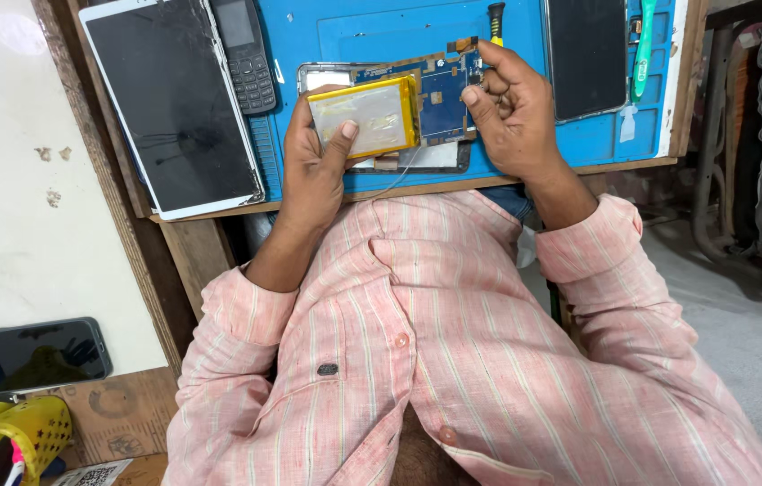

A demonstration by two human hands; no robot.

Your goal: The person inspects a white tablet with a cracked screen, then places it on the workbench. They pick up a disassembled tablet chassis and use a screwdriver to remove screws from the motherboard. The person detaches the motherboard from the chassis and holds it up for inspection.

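Gripping a silver battery pack (pixel 365 115) in left hand (pixel 313 157), thumb across it; right hand (pixel 509 112) curled, fingertips pinched shut on an opened tablet's blue circuit board (pixel 442 90); over blue mat (pixel 345 31) on tabletop (pixel 184 243).

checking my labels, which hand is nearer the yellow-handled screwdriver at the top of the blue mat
Right. The right hand sits just below the screwdriver, fingertips almost at it. The left hand is farther left, holding the flat battery pack.

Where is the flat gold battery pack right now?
In the head view, the gold battery pack sits upper centre, held by the left hand over the opened tablet on the blue mat, with the right hand just beside it.
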